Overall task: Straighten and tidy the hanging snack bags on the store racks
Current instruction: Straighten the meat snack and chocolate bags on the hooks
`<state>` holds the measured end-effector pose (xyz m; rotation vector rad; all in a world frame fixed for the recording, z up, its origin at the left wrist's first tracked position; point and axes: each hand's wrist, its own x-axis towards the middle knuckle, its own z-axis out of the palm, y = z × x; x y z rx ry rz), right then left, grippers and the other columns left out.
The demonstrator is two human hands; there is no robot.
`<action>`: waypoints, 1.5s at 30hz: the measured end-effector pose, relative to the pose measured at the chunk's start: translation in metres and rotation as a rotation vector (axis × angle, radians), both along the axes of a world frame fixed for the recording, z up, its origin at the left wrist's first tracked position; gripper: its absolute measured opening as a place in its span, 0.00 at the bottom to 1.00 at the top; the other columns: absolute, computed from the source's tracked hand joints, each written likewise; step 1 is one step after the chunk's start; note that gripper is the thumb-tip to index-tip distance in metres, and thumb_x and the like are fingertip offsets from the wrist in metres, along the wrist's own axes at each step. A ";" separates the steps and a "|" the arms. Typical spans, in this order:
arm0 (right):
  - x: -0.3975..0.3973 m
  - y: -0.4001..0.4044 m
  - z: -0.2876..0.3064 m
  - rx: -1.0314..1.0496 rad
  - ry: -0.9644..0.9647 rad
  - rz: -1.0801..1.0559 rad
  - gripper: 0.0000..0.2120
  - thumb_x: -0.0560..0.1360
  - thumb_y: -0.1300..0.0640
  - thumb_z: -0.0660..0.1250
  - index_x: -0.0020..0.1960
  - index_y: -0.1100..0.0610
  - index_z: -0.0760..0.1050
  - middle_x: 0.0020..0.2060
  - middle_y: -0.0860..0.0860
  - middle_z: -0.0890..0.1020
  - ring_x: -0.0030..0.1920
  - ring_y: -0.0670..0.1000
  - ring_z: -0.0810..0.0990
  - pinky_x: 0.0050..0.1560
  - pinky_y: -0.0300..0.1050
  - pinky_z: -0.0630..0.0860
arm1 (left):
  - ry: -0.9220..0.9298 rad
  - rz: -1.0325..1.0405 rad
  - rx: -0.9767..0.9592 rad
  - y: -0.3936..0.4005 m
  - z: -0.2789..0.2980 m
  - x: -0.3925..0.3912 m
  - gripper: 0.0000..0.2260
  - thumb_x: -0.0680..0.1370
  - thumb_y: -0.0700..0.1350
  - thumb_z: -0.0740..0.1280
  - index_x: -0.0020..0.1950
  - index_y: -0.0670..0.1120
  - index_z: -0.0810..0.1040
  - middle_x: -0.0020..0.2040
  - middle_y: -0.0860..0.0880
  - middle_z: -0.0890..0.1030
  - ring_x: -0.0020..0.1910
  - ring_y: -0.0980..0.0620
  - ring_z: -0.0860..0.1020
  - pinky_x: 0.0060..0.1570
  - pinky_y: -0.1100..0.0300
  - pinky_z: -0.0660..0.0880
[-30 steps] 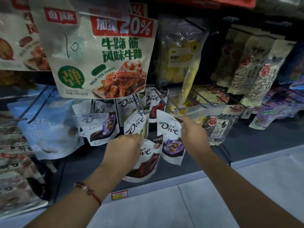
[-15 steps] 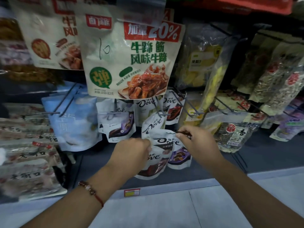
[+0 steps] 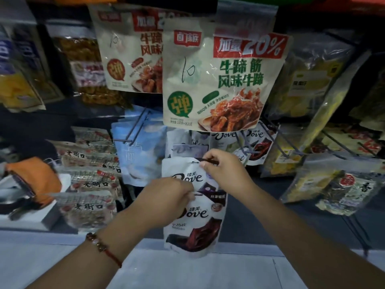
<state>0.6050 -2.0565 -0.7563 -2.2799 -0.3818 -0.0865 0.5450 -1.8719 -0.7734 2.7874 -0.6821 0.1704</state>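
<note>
1. Right hand (image 3: 226,171) is up at the top edge of a white Dove bag (image 3: 183,176), fingers curled and pinching that edge just below the rack hooks.
2. Left hand (image 3: 166,198) sits lower and nearer, fingers curled, gripping the top of a second Dove bag (image 3: 195,224) that hangs down below it, dark red chocolate artwork at its bottom.
3. The two held bags overlap in the centre of the rack, the upper one tilted, the lower one dangling toward the pale floor (image 3: 208,270).
4. A red beaded bracelet (image 3: 104,248) sits on the left wrist.
5. Further back, more Dove bags (image 3: 259,146) hang on wire hooks (image 3: 249,152), just right of the right hand.
6. Above them a large beef-tendon snack bag (image 3: 220,80) with a red "20%" banner hangs in front, a matching bag (image 3: 129,53) behind it to the left.
7. A light blue bag (image 3: 139,149) hangs left of the Dove row.
8. Far left, stacked clear packs with red labels (image 3: 91,184) lie beside an orange object (image 3: 34,177).
9. Right side: yellow dried-fruit bags (image 3: 308,84) and a dark printed pack (image 3: 350,190), blurred.
</note>
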 end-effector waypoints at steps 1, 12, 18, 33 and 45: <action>0.005 0.003 -0.002 0.058 0.041 -0.002 0.04 0.77 0.52 0.68 0.43 0.50 0.76 0.38 0.45 0.81 0.38 0.45 0.79 0.42 0.44 0.76 | 0.004 0.008 -0.001 0.004 0.000 0.000 0.11 0.81 0.54 0.60 0.44 0.50 0.75 0.39 0.52 0.79 0.38 0.52 0.74 0.37 0.55 0.72; 0.029 -0.009 -0.017 0.188 0.096 -0.044 0.07 0.77 0.56 0.69 0.42 0.45 0.78 0.41 0.47 0.83 0.41 0.49 0.81 0.44 0.44 0.77 | -0.019 0.039 -0.015 0.009 0.000 0.005 0.11 0.82 0.51 0.59 0.42 0.50 0.71 0.35 0.53 0.73 0.36 0.51 0.72 0.35 0.56 0.65; 0.035 -0.020 0.003 0.115 0.102 0.088 0.02 0.75 0.57 0.71 0.45 0.50 0.80 0.40 0.50 0.84 0.38 0.48 0.82 0.44 0.46 0.80 | -0.023 0.019 -0.045 0.004 -0.004 0.009 0.10 0.82 0.53 0.59 0.44 0.51 0.74 0.39 0.52 0.78 0.39 0.51 0.76 0.37 0.56 0.72; 0.041 0.014 -0.015 0.295 0.030 -0.095 0.04 0.75 0.54 0.70 0.42 0.48 0.80 0.34 0.44 0.81 0.36 0.47 0.79 0.44 0.50 0.80 | -0.068 0.070 -0.054 -0.007 0.002 0.006 0.12 0.82 0.52 0.58 0.42 0.50 0.73 0.35 0.53 0.74 0.36 0.52 0.70 0.32 0.56 0.63; 0.049 0.022 -0.018 0.008 -0.166 -0.264 0.10 0.79 0.52 0.64 0.53 0.58 0.79 0.42 0.54 0.82 0.40 0.56 0.80 0.43 0.52 0.78 | -0.038 0.178 -0.057 -0.007 0.002 0.010 0.11 0.82 0.52 0.58 0.45 0.51 0.75 0.38 0.54 0.76 0.38 0.52 0.73 0.34 0.57 0.63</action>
